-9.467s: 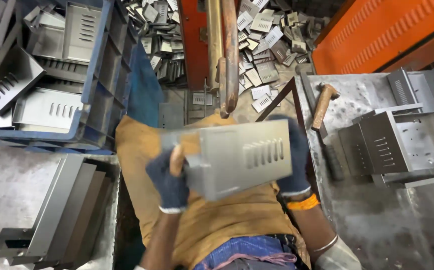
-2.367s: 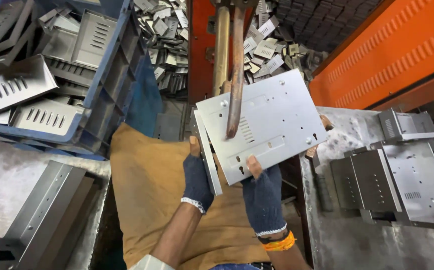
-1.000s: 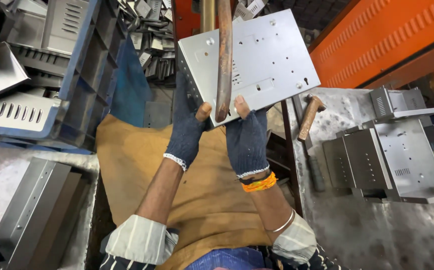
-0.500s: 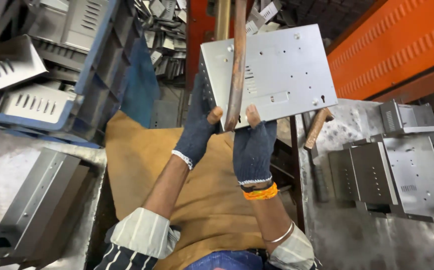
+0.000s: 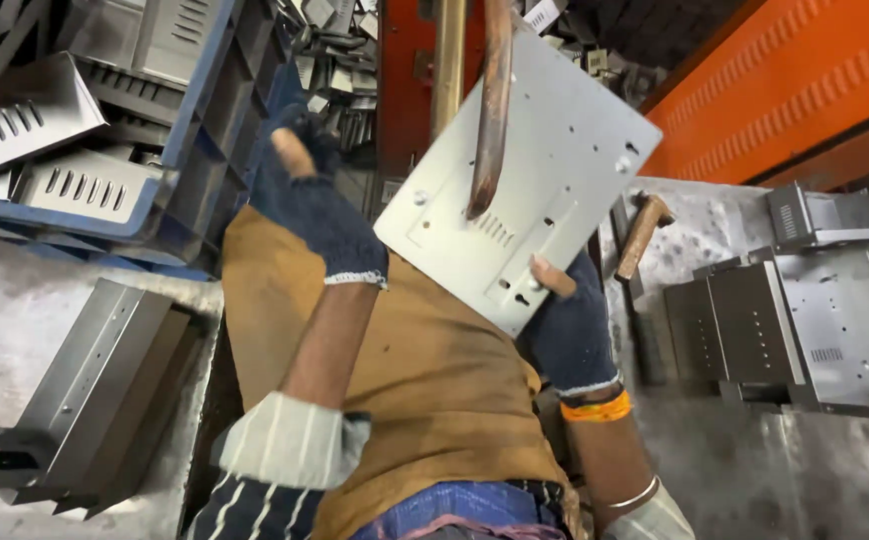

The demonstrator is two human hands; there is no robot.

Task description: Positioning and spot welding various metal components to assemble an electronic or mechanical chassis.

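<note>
A flat grey metal panel (image 5: pixel 540 190) with small holes and a row of vent slots is tilted under a copper rod (image 5: pixel 487 110) whose tip touches its face. My right hand (image 5: pixel 567 325), in a dark blue glove, grips the panel's lower edge with the thumb on top. My left hand (image 5: pixel 313 200), also gloved, is off the panel and raised to its left, fingers loosely spread, holding nothing. A brown apron (image 5: pixel 425 370) covers my lap below.
A blue crate (image 5: pixel 190 150) of louvred metal parts stands at the left, with stacked grey channels (image 5: pixel 85 390) below it. At the right, folded metal boxes (image 5: pixel 805 320) and a wooden-handled hammer (image 5: pixel 640 235) lie on the bench. An orange machine wall (image 5: pixel 805 70) rises at the back right.
My left hand has let go of the panel and moved left. The panel has tilted, now held by the right hand alone under the copper rod.
</note>
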